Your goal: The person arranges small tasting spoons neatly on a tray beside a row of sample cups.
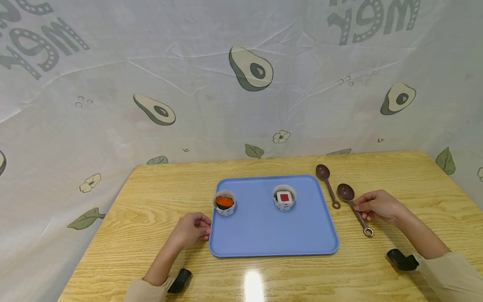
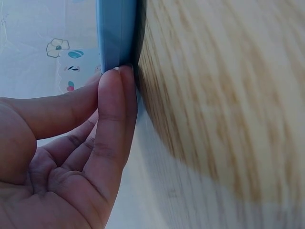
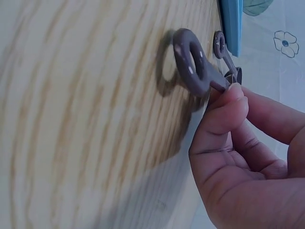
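Observation:
A blue tray [image 1: 264, 235] lies on the wooden table. At its left edge is my left hand [image 1: 193, 230]; in the left wrist view, the thumb and fingertips [image 2: 112, 83] pinch the tray's rim. To the right of the tray, my right hand [image 1: 382, 206] pinches the handle of a brown measuring spoon [image 1: 346, 192] between thumb and fingers. Its ring end [image 3: 190, 62] sticks out past the fingers, close to the table surface. A second brown measuring spoon [image 1: 323, 171] lies between it and the tray, bowl toward the back.
On the tray stand two paper cups: one [image 1: 225, 212] with orange-topped sushi at the left edge, another [image 1: 284, 206] with a white and red sushi piece toward the back. A printed cloth [image 1: 211, 113] hangs behind the wooden table [image 1: 158, 188].

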The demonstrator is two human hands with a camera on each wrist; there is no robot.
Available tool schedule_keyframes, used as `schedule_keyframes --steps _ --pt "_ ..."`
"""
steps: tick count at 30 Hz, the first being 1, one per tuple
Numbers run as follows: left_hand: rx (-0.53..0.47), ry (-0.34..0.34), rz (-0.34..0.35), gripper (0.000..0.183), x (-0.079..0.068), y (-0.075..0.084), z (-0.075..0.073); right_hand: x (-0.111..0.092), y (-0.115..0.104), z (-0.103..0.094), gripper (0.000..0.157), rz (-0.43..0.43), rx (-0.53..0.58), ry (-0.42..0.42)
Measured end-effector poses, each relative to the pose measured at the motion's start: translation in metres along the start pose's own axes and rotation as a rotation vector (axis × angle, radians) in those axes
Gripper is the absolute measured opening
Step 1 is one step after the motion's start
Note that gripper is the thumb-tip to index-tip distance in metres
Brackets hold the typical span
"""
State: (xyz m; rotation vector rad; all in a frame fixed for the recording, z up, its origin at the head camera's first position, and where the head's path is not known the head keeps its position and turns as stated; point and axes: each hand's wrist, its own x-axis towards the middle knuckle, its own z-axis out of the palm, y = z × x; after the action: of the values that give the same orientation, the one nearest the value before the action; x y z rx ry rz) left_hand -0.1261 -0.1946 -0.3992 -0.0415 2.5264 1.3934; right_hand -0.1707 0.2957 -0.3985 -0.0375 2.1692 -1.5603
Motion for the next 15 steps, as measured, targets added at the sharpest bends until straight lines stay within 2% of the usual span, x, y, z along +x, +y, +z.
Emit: schedule_keyframes --steps 15 --pt "-0.001 0.000 -0.010 0.010 -0.0003 0.0016 0.0004 -0.0072 -0.0072 -0.0062 0.010 -0.021 0.099 -0.065"
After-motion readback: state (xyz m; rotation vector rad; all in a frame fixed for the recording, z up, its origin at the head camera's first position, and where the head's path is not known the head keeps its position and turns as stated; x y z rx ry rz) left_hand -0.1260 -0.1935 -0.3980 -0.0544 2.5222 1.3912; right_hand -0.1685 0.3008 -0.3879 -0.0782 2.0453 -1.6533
